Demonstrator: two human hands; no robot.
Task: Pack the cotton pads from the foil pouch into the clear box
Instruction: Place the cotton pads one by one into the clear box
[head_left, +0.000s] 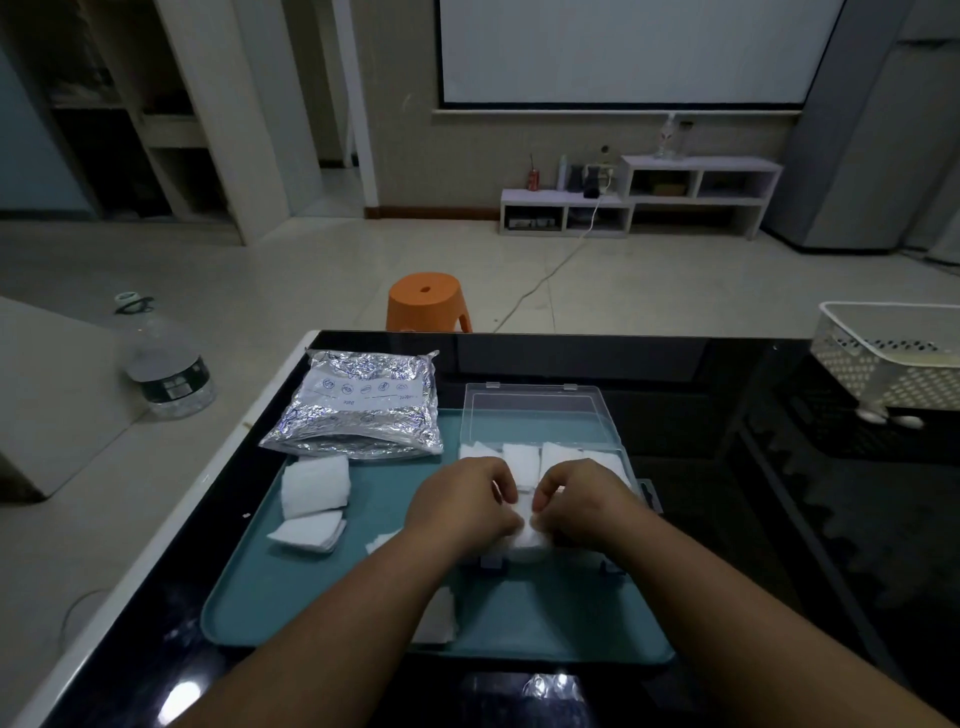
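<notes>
resting on a teal tray (322, 597), black table (727, 519), orange stool (427, 301) beyond

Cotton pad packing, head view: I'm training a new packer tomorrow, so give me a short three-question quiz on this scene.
1. True or false: the clear box has its lid shut.
2. Where do the loose cotton pads still to be packed lie? A) in the white basket B) on the teal tray, near the foil pouch C) on the orange stool
3. Fill in: the left hand and right hand both press pads into the ____.

Key: 1 false, the lid stands open; 2 B; 3 clear box.
</notes>
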